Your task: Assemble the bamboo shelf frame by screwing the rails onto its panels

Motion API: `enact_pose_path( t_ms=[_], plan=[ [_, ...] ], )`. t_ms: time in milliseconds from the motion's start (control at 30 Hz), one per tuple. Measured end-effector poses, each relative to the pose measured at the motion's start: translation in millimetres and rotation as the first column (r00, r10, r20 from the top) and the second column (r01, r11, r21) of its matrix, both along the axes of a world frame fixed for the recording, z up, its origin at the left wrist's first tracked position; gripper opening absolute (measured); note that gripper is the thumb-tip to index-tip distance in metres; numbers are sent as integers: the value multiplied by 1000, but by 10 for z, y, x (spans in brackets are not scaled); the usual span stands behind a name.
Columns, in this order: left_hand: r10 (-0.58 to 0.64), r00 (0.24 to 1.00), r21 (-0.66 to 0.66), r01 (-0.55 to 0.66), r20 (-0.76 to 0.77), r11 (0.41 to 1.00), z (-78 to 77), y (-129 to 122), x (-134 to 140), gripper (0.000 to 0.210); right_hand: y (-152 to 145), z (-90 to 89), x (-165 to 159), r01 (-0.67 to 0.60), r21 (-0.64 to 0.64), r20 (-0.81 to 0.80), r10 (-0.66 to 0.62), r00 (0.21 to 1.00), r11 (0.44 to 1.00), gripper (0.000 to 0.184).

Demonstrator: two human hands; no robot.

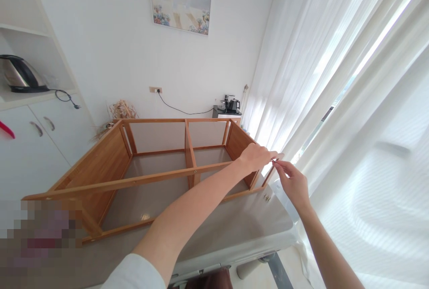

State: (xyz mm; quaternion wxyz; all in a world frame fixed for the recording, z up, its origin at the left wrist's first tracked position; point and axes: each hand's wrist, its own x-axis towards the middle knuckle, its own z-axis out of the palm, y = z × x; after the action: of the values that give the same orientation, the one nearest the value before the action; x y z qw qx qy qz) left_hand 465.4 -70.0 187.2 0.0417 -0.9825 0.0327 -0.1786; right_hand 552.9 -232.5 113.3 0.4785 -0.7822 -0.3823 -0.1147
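A wooden shelf frame (157,175) with slatless openings and solid end panels lies on its side on a grey-covered table (234,222). Over its right near corner my left hand (256,157) is closed, fingers curled around the end of the rail. My right hand (293,181) meets it there from the right, thumb and fingertips pinched together; whatever small thing lies between them is too small to name. Several small brass-coloured screws (267,197) stand on the table just below the hands.
White curtains (335,78) hang close on the right. A black kettle set (229,104) stands on a small cabinet behind the frame. Dried plants (122,110) are at the back left, and a steel kettle (22,74) sits on a left shelf. A blurred patch hides the lower left.
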Motion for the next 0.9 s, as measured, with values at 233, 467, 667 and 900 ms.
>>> enact_pose_path(
  t_ms=[233,467,667,900],
  plan=[
    [49,998,-34,-48,35,998,-13,-4,-2,21,-5,77,-39,-35,51,-196,44,980,998,40],
    [46,999,-185,-49,-18,982,35,119,-67,25,63,116,-113,-194,300,-430,314,847,934,42],
    [-39,999,-175,31,-38,984,63,205,-136,40,113,49,-74,-208,377,-457,377,806,902,36],
    [-10,997,-237,-9,-80,972,55,208,-130,41,123,46,-87,-183,408,-459,374,806,894,39]
  ],
)
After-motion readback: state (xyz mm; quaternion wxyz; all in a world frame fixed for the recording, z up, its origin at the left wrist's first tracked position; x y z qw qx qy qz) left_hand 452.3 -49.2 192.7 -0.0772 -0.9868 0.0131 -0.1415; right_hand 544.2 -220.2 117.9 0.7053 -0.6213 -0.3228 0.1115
